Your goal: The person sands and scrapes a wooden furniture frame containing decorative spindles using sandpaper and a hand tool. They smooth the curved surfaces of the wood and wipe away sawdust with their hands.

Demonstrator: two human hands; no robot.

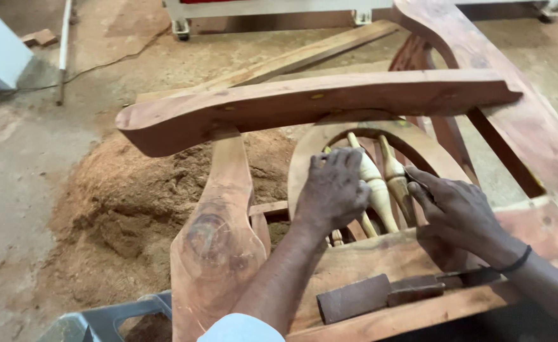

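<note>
An unfinished reddish wooden chair frame lies in front of me, its armrest running across the middle of the view. Under the armrest a curved wooden arch encloses turned pale spindles. My left hand rests with bent fingers on the arch and the left spindle. My right hand presses against the right spindle, pinching a small thin thing that I cannot make out. A black band sits on my right wrist.
A heap of reddish sawdust lies on the concrete floor at left. A long plank lies behind the chair. A dark wooden block rests on the frame's lower rail. A grey plastic crate is at bottom left.
</note>
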